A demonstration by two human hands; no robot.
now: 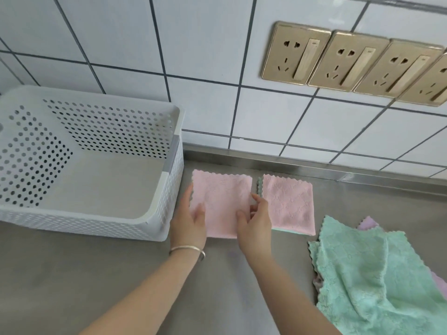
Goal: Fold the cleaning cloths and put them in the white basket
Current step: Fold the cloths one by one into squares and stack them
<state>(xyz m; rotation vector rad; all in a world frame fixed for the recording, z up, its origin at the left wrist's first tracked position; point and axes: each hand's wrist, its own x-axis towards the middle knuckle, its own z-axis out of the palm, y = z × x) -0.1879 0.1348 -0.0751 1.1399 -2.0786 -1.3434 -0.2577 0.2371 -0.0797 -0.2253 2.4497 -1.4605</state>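
lying flat near the bench's back edge, folded pink cloth (221,204): left hand (189,224) and right hand (256,222) are pressing it with spread fingers, beside white basket (169,189).

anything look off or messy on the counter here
Nothing damaged or spilled. The only untidy spot is the green cloth at the right, lying rumpled over a lilac cloth, both unfolded. Two pink cloths lie folded flat, and the white basket holds none.

A white tiled wall (205,44) with dark grout lines rises behind a brushed steel counter (72,286). A row of gold wall sockets (350,60) sits on the tiles at upper right. Soft, even light.
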